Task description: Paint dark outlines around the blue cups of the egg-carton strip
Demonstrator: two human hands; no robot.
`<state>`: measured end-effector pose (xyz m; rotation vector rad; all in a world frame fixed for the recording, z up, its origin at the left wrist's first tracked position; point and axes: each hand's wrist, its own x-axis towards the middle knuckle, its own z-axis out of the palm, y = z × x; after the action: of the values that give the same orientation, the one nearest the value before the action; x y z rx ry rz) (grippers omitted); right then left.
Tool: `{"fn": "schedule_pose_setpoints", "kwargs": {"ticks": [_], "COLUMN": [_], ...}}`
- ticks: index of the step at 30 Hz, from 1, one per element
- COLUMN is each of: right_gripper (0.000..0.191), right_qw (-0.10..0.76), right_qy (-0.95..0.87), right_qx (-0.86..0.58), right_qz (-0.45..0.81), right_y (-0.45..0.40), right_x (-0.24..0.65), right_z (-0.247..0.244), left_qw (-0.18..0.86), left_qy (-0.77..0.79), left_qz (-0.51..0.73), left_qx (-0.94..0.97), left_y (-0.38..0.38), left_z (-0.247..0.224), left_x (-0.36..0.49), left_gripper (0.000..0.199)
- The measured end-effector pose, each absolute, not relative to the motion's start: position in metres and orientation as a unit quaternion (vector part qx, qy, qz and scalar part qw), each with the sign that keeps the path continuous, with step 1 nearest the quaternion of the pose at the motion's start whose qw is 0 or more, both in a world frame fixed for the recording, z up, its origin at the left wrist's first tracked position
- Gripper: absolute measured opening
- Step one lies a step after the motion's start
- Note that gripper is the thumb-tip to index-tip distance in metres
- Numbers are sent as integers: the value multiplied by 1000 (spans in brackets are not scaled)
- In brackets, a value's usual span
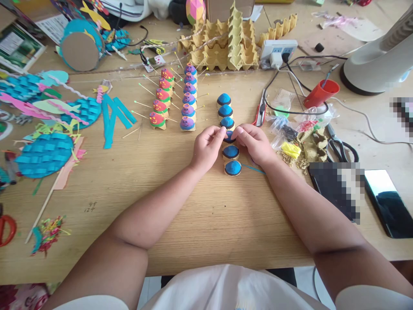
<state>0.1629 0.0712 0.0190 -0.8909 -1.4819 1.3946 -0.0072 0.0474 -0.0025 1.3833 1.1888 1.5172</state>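
A strip of egg-carton cups point(232, 167) runs away from me along the tabletop. Its domes are covered in blue with dark bands round their bases. My left hand point(209, 147) is closed in a pinch at the left side of one blue dome point(229, 136) in the middle of the row. From the right, my right hand point(254, 144) pinches the same dome, thumb and forefinger at its edge. My fingers partly cover that dome, and anything small between them is hidden. A thin blue strand point(254, 168) lies by my right wrist.
Left of the row stand purple-and-blue cups point(187, 123) and red-and-green cups point(157, 119) with pins sticking out. A box cutter point(259, 113), scissors point(342, 148), bagged yellow clay point(291, 150) and a phone point(389, 202) lie to the right. Woven blue paper fish point(45, 155) lie left.
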Motion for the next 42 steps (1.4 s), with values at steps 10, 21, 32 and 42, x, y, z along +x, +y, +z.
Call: {"fn": "schedule_pose_setpoints", "kwargs": {"ticks": [10,21,32,42], "right_gripper": [63,58,57,60], "right_qw": [442,448,454,458], "right_qy": [-598,-600,-586,-599], "right_qx": [-359,-349,-352,-360], "right_qz": [564,564,571,550], "right_y": [71,71,71,71], "right_x": [163,162,161,162], "right_z": [20,21,19,16], "left_qw": [355,311,368,382], "left_qy": [465,441,427,432], "left_qz": [594,594,587,571], "left_qx": [552,596,581,584], "left_y": [53,51,50,49], "left_z": [-18,-11,-13,-10], "left_x": [-9,-11,-11,-10], "left_gripper": [32,11,29,34]}}
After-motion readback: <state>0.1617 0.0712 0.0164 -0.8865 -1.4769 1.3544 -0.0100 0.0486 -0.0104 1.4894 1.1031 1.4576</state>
